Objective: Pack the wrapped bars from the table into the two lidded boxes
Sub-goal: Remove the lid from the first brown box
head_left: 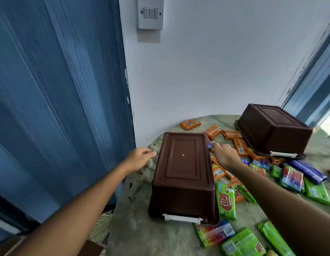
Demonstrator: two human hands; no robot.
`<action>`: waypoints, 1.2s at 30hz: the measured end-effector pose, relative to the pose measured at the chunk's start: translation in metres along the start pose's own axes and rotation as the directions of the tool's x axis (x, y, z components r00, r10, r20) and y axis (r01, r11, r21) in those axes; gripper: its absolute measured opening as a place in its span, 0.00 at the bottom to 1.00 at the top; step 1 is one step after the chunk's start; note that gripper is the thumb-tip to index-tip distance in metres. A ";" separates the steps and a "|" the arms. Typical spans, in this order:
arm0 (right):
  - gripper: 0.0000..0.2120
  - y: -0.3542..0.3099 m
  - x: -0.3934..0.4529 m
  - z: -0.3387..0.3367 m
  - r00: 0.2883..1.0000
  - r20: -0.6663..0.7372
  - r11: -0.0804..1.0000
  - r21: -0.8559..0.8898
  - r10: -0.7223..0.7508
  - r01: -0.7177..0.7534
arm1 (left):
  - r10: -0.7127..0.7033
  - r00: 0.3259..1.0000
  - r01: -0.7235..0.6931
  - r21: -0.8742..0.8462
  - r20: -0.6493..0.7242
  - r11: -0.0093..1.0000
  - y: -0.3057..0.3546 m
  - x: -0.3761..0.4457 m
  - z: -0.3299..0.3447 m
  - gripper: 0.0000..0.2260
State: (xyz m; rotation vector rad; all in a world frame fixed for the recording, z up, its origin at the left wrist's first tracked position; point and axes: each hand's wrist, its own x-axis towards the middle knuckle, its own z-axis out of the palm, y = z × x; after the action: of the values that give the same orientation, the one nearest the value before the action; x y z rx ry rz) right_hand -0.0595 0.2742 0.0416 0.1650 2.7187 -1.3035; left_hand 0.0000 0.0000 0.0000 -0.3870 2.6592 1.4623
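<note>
Two brown plastic boxes stand upside down on their lids on the table. The near box is in front of me, its white latch facing me. The far box sits at the back right. My left hand hovers by the near box's far left corner, fingers relaxed and holding nothing. At that box's far right corner is my right hand, fingertips touching the rim area; its grip is unclear. Several wrapped bars lie scattered: orange ones between the boxes, green ones and blue ones to the right.
The round table has a mottled green-grey cover and stands against a white wall with a light switch. A blue door is at the left, and a blue frame at the right. The table's left edge lies near my left arm.
</note>
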 end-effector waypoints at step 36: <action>0.21 0.025 -0.130 -0.085 0.841 -0.276 0.583 0.811 0.465 -0.056 | -0.398 0.917 0.181 -0.907 0.016 0.380 0.110 -0.058 0.074 0.07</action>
State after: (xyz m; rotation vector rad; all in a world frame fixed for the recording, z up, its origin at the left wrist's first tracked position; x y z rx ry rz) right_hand 0.0676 0.3500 0.0957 1.0611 2.0120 -2.5004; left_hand 0.0238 0.1293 0.0611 -1.0542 1.4345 2.6812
